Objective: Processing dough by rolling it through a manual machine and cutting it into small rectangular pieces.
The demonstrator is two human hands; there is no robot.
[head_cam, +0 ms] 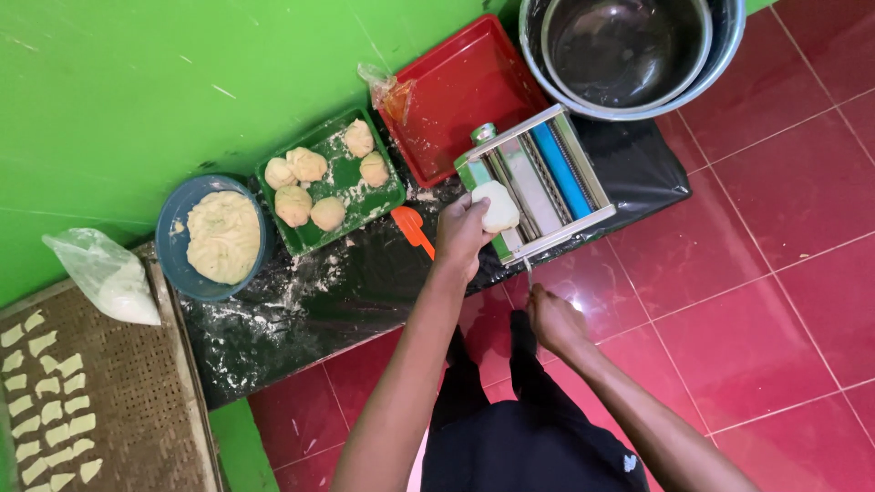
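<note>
Right hand [553, 321] lowest, fingers curled around thin crank handle [528, 267] beside pasta roller [538, 182]. Pale, smooth, rounded dough lump [498, 206] on roller's near edge. Left hand [461, 235] reached forward, arm extended, fingertips pinched on lump. More dough balls [308, 165] on green tray [383, 202] well apart.

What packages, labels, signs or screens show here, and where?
No labels, signs or screens show.
Clear plastic bag: far left, on the woven tray's edge, bulging with white powder.
Crumpled plastic bag: at the red tray's left corner, clear with an orange tint.
Neither hand touches them: the left hand holds a dough piece at the roller machine.
</note>
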